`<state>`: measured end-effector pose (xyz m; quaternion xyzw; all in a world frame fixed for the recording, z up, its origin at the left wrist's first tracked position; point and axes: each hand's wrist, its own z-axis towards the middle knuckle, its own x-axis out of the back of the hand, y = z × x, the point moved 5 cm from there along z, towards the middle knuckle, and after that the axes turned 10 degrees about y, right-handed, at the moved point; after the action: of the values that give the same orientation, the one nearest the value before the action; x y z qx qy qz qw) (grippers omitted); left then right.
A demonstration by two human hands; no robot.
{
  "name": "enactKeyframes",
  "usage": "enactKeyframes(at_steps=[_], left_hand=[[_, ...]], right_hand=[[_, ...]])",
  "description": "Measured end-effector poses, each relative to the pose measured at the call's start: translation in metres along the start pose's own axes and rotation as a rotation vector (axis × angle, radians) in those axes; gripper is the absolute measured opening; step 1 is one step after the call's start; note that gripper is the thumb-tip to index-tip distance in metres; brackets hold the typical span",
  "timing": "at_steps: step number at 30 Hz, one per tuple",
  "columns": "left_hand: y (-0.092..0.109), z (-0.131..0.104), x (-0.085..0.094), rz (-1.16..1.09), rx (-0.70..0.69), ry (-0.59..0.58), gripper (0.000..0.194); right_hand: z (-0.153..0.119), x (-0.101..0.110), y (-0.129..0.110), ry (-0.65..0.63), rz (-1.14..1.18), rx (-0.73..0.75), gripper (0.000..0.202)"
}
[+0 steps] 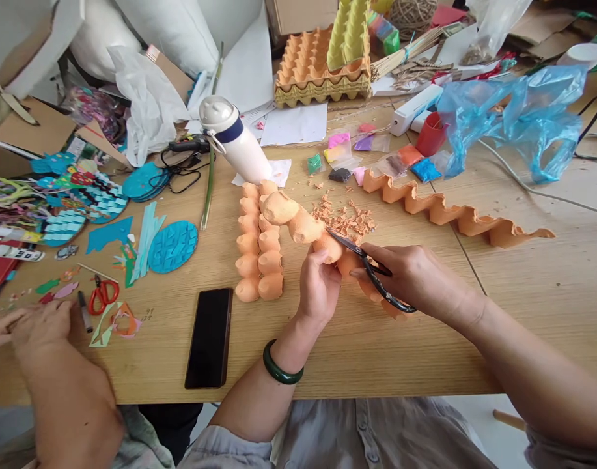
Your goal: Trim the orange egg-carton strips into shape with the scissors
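In the centre of the frame, an orange moulded-pulp strip of egg cups (305, 228) was held aslant by the left hand (319, 286), pinched between thumb and fingers, seemingly so that a cup's edge was steadied for the blades. The handles of black-handled metal scissors (364, 255) were gripped by the right hand (420, 280), and the blades were laid against the strip near the left thumb. Small orange pulp trimmings (349, 221) were scattered just beyond, presumably where offcuts could fall clear of the hands. Two rows of orange pulp cups (248, 244) were set left of centre, probably for easy reach. A long, zigzag-edged orange pulp strip (444, 210) was laid toward the right of the frame, apparently out of the way. A flat black smartphone (209, 339) was placed at lower left of centre, well apart from the trimmings
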<state>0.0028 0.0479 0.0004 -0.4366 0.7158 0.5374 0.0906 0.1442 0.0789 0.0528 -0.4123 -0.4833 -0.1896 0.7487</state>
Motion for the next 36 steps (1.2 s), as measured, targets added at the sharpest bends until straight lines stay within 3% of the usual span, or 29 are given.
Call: enactKeyframes(at_steps=[8, 13, 20, 24, 32, 36], left_hand=[[-0.0028, 0.0039, 0.0017, -0.011, 0.040, 0.010, 0.017], [-0.0009, 0.0029, 0.0015, 0.008, 0.040, -0.008, 0.025], [-0.0040, -0.0028, -0.0019, 0.002, 0.072, -0.053, 0.024], [-0.0041, -0.0035, -0.0032, -0.031, 0.088, -0.053, 0.023], [-0.0025, -0.0014, -0.0010, 0.012, 0.093, -0.028, 0.024], [0.0032, 0.0038, 0.0029, -0.007, 0.028, -0.028, 0.021]], right_hand=[[0.0014, -0.0017, 0.0030, -0.016, 0.077, -0.053, 0.027], [0.0044, -0.0010, 0.0042, -0.002, 0.047, -0.063, 0.029], [0.0057, -0.0025, 0.0022, 0.065, -0.044, -0.039, 0.066], [0.0044, -0.0043, 0.0015, 0.073, -0.036, -0.041, 0.076], [0.0024, -0.0032, 0.0022, 0.088, 0.006, -0.071, 0.072], [0.0049, -0.0016, 0.0047, 0.059, 0.155, -0.110, 0.067]])
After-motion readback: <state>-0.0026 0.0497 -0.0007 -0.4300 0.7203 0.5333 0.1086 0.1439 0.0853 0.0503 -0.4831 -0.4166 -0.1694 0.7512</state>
